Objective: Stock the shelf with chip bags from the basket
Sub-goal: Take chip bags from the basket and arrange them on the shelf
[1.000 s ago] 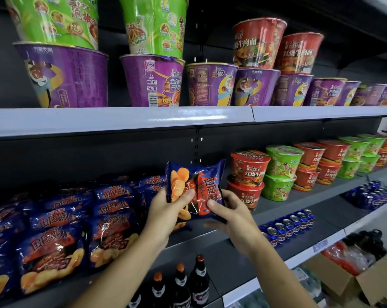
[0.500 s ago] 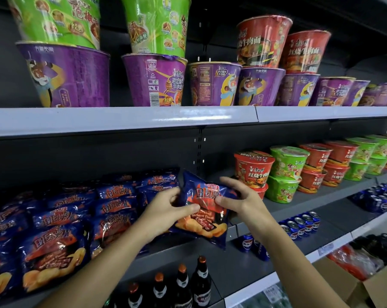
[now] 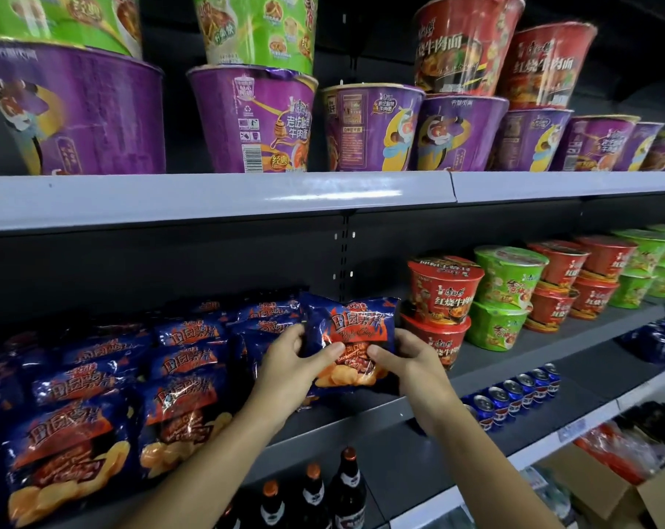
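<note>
Grey shelf (image 3: 514,357): chip bag (image 3: 351,330) (upright) between left hand (image 3: 292,372), right hand (image 3: 411,370)

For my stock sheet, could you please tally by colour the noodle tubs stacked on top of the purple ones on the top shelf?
Green tubs: 2
Red tubs: 2
Total: 4

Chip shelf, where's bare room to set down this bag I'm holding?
Bare shelf runs in front of the noodle bowls, right of the chip bag held by the left hand and right hand. A thin front strip also shows below the bag. Left of it, stacked chip bags crowd the shelf, overlapping.
</note>
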Tool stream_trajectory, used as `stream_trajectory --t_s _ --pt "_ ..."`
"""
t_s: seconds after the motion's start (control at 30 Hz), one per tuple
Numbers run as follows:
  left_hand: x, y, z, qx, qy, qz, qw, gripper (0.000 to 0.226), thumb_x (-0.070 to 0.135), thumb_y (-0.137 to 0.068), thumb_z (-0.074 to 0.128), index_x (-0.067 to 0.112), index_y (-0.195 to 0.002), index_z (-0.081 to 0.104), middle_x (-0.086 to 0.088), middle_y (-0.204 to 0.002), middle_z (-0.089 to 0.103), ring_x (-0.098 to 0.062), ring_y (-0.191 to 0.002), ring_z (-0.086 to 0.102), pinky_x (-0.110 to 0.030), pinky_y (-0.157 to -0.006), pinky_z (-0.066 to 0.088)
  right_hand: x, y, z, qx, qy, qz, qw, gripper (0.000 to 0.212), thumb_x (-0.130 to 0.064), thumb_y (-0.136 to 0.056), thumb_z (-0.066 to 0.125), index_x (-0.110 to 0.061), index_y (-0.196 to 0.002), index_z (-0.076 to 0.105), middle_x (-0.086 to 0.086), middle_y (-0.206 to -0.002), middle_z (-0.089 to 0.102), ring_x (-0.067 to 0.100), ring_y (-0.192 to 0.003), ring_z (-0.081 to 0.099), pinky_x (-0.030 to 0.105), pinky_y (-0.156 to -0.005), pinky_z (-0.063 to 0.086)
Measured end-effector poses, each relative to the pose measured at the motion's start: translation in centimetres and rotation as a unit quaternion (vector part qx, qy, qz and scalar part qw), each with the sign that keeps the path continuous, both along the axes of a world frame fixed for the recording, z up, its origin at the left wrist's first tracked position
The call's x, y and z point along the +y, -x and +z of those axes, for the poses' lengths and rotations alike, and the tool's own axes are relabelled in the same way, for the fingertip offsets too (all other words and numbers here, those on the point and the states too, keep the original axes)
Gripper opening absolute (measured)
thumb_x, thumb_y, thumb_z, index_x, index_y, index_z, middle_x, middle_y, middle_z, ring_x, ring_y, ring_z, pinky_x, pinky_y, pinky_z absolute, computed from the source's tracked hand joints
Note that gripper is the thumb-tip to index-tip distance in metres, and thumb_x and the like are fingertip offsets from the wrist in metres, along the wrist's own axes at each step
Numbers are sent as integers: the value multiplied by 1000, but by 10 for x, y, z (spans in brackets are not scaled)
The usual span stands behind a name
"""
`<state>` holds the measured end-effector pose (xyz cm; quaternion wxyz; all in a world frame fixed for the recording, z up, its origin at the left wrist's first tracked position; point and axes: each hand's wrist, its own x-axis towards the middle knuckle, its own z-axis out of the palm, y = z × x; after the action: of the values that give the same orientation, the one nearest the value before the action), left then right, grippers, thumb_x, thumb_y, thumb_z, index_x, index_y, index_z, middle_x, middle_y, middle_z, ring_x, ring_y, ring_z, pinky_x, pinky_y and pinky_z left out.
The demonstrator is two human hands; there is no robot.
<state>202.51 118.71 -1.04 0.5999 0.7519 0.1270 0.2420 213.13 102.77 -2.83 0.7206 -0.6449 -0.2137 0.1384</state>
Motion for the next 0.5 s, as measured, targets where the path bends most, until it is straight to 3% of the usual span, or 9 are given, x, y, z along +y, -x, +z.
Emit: stream_trajectory --t_s 0.07,0.13,0.27,0.43,0.5 --pt "7 -6 -1 6 -6 7 1000 41 23 -83 79 28 -118 56 9 -111 67 5 -94 67 -15 -82 53 7 -13 -2 3 -4 -16 1000 24 -6 -92 69 -15 -115 70 7 -106 78 29 -104 72 54 -100 54" --pt "14 -12 -2 12 -32 32 999 49 27 -82 79 26 -125 55 9 -116 63 -3 -101 63 -20 -87 51 16 -27 -3 12 -4 -26 1000 21 -7 -93 68 -15 -113 71 8 -105 78 30 -104 72 54 -100 53" --pt "28 -18 -11 16 -100 73 992 38 24 -83 78 31 -114 56 14 -109 64 -1 -95 63 -16 -79 48 34 -56 -7 41 -7 -36 998 20 -7 -95 66 -15 -113 71 11 -106 77 34 -106 71 53 -95 57" --pt "31 -12 -19 32 -130 79 988 25 22 -84 77 34 -101 61 11 -93 68 3 -86 63 -23 -77 54 58 -97 -6 42 -8 -71 997 20 -4 -99 58 -11 -116 68 3 -103 74 12 -90 69 14 -63 52" --pt "30 -6 -23 41 -115 61 991 24 16 -83 78 33 -94 65 10 -90 69 -1 -83 65 -21 -68 55 71 -115 -10 45 -6 -82 996 18 -3 -101 55 -11 -113 66 0 -98 71 10 -85 66 11 -57 49"
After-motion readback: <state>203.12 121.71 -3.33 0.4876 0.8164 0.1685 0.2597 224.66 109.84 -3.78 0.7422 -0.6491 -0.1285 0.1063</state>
